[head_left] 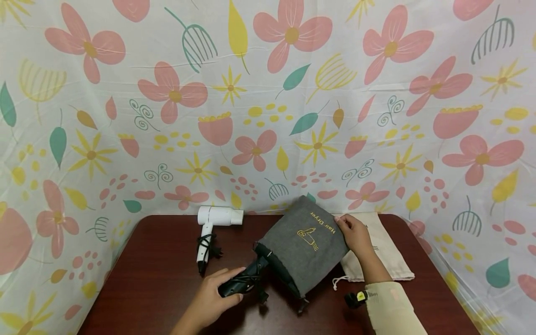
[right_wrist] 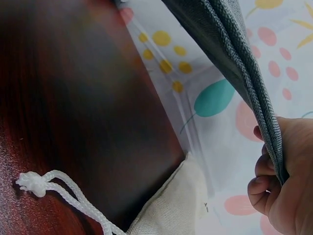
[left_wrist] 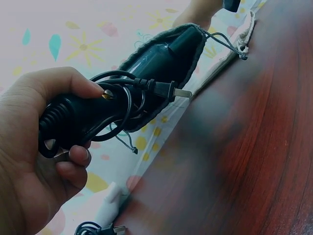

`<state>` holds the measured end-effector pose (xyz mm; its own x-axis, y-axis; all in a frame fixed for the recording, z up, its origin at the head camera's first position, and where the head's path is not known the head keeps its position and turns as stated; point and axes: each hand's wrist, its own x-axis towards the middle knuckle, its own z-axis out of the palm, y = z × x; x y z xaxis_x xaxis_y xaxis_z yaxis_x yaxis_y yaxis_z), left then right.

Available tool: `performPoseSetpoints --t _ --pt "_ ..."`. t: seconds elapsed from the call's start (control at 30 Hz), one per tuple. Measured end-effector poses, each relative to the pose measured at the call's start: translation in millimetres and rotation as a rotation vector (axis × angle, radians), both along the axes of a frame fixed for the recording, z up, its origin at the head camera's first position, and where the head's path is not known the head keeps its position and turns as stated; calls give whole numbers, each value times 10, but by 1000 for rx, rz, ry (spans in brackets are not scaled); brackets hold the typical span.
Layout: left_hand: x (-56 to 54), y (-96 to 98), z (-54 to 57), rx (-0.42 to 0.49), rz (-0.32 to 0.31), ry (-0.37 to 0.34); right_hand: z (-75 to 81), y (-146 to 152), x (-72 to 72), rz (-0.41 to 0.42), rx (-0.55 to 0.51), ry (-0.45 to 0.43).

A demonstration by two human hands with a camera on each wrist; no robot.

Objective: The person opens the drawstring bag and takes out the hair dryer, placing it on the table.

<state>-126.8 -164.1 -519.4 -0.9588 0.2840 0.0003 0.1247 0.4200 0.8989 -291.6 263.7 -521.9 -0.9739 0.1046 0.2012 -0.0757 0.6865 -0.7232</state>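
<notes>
My left hand (head_left: 215,295) grips the handle of a black hair dryer (left_wrist: 73,117), its cord bundled around the handle and its plug (left_wrist: 168,91) sticking out. The dryer's head lies partly inside the mouth of a grey drawstring bag (head_left: 293,251), printed in gold with "Hair Dryer" and a dryer picture. At the bag's closed far corner, my right hand (head_left: 356,232) pinches the fabric between thumb and curled fingers. In the right wrist view, the bag's seamed edge (right_wrist: 249,83) runs down into that hand. Both the dryer and bag are held above the table.
A white hair dryer (head_left: 219,216) with a wrapped black cord lies at the table's back left. Behind my right arm, a cream drawstring bag (head_left: 393,256) lies flat, its white cord (right_wrist: 73,191) hanging loose. A floral cloth (head_left: 268,102) hangs behind the brown table (head_left: 138,279).
</notes>
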Motion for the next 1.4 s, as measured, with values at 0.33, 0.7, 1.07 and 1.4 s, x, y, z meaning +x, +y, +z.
performPoseSetpoints --t 0.33,0.7,1.07,1.4 --pt "-12 -3 -11 -12 -19 -19 2 17 -30 -9 17 -11" --pt "-23 -4 -13 -23 -21 -15 -22 41 -65 -10 19 -13" --pt "-24 -13 -14 -19 -26 -7 -2 53 -66 -12 26 -11" --pt "-28 -11 -23 -30 -11 28 -17 62 -71 -16 27 3"
